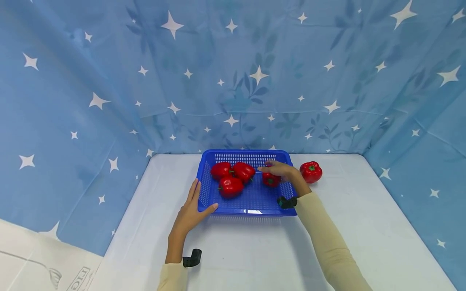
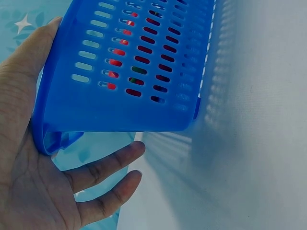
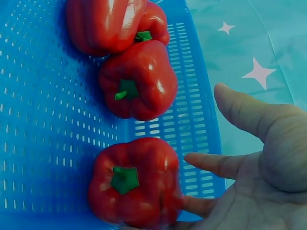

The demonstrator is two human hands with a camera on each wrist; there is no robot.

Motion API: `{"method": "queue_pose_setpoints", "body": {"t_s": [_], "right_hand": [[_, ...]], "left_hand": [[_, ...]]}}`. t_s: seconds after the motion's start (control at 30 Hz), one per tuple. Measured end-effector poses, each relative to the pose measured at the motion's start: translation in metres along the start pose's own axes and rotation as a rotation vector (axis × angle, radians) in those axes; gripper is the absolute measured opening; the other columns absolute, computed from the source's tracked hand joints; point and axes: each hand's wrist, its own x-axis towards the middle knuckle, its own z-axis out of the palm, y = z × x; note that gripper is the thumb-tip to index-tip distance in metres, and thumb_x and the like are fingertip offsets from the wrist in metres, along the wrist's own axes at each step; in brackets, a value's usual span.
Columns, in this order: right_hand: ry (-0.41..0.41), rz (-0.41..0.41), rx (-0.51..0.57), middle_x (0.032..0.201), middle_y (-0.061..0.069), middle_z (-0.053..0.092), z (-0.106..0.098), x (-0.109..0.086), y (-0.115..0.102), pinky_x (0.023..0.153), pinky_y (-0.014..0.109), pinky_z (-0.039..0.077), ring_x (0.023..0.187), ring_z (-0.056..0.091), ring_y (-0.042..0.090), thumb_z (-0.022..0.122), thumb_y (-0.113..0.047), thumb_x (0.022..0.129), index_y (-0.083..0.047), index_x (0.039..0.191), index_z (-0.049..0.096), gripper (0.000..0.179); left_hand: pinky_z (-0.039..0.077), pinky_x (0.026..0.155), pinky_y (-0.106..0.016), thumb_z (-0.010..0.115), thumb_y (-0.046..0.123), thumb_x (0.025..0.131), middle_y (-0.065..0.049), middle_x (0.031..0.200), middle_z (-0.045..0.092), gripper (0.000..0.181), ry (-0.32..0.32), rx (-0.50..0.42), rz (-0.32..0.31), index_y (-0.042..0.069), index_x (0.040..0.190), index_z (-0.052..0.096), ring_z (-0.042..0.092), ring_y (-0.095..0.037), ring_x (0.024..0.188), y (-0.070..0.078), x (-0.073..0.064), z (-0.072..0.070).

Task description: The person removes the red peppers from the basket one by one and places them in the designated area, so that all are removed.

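Note:
A blue plastic basket (image 1: 247,211) with slotted walls stands on the table. Three red bell peppers (image 1: 231,187) lie grouped in its left half. Another bell pepper (image 3: 136,184) sits in the right half, green stem showing. Over it is my right hand (image 1: 282,170), fingers spread; in the right wrist view the thumb is apart from the pepper and the lower fingertips reach its side. My left hand (image 1: 191,212) rests at the basket's front left corner. There its thumb lies along the rim (image 2: 41,110), and two straight fingers extend free below the rim.
One more red bell pepper (image 1: 311,172) stands on the white tabletop (image 1: 225,258), just right of the basket. Blue curtains (image 1: 233,81) with white stars rise behind the table and along both sides. A black wrist camera (image 1: 193,258) is strapped to the left wrist.

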Motion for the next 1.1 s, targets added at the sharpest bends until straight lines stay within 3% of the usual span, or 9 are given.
{"method": "queue_pose_setpoints", "body": {"t_s": [0.4, 0.83, 1.1], "right_hand": [[-0.004, -0.019, 0.027, 0.153, 0.024, 0.030, 0.0050, 0.0029, -0.0038, 0.107, 0.065, 0.037, 0.141, 0.030, 0.047, 0.064, -0.037, 0.093, -0.010, 0.151, 0.031, 0.072], [0.005, -0.023, 0.018, 0.154, 0.024, 0.027, 0.0009, 0.0057, 0.0017, 0.107, 0.064, 0.038, 0.140, 0.030, 0.047, 0.069, -0.032, 0.090, -0.009, 0.152, 0.026, 0.079], [-0.033, -0.015, -0.016, 0.153, 0.027, 0.022, 0.0041, 0.0051, 0.0044, 0.104, 0.063, 0.042, 0.139, 0.030, 0.048, 0.077, -0.033, 0.083, -0.011, 0.155, 0.018, 0.096]], "left_hand": [[0.035, 0.103, -0.070, 0.062, 0.072, 0.079, 0.011, 0.165, -0.006, 0.107, 0.022, -0.006, -0.004, 0.026, 0.159, 0.007, 0.022, -0.043, 0.148, -0.0016, -0.0020, -0.0019], [0.036, 0.103, -0.070, 0.059, 0.074, 0.079, 0.012, 0.166, -0.004, 0.106, 0.016, -0.007, 0.010, 0.029, 0.158, 0.006, 0.022, -0.041, 0.148, 0.0013, 0.0028, 0.0026], [0.034, 0.104, -0.070, 0.060, 0.073, 0.079, 0.012, 0.165, -0.006, 0.107, 0.001, -0.007, -0.001, 0.028, 0.158, 0.006, 0.021, -0.041, 0.148, 0.0006, 0.0005, 0.0020]]}}
